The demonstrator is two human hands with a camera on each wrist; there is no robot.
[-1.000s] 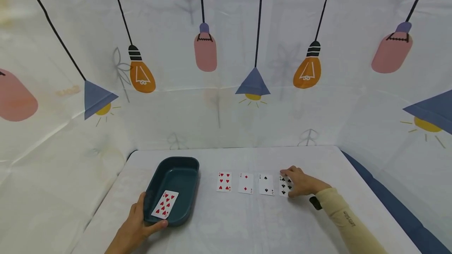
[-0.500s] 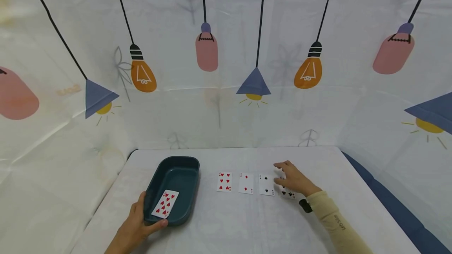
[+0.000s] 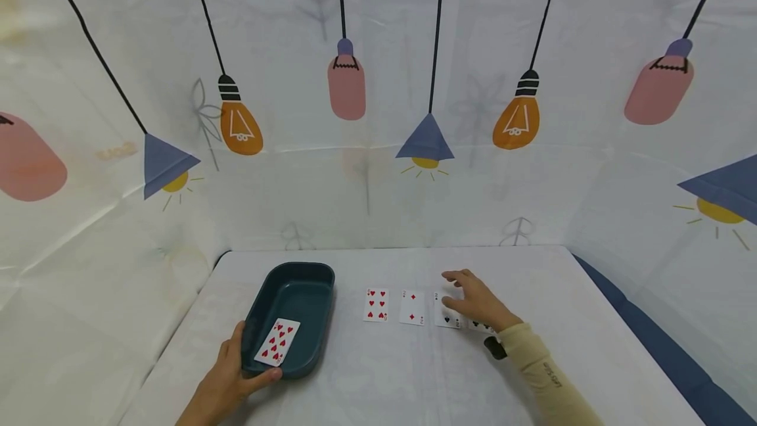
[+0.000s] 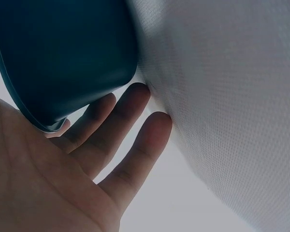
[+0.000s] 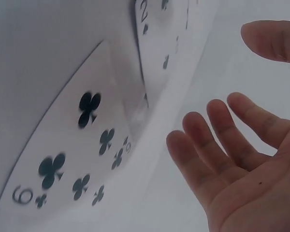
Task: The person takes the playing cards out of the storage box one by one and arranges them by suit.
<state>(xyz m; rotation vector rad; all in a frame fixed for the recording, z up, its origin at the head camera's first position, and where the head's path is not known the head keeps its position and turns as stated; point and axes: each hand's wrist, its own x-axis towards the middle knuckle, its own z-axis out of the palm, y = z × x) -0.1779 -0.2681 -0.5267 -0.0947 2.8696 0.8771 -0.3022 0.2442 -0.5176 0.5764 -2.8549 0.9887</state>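
Observation:
My left hand point(image 3: 221, 373) holds the near left corner of a dark teal tray point(image 3: 309, 321), its thumb at the near rim. In the left wrist view, the other fingers lie along the tray's outer wall. A playing card with several red hearts point(image 3: 276, 342) lies inside the tray. My right hand point(image 3: 481, 302) hovers over the two of spades point(image 3: 443, 317), thumb and fingers spread with nothing between them. The six of clubs point(image 5: 72, 159) lies beneath the wrist, partly hidden in the head view. Further left are the two of diamonds point(image 3: 412, 308) and six of hearts point(image 3: 376, 306).
The cards lie face up in a row on a white-covered table point(image 3: 384, 373). A white curtain point(image 3: 378, 202) printed with lamps and bulbs hangs behind the table and at both sides. Dark blue fabric point(image 3: 650, 340) runs along the right table edge.
My right hand has left the six of clubs and moved left over the two of spades, its fingers coming away from the card. The left hand and tray stay in place.

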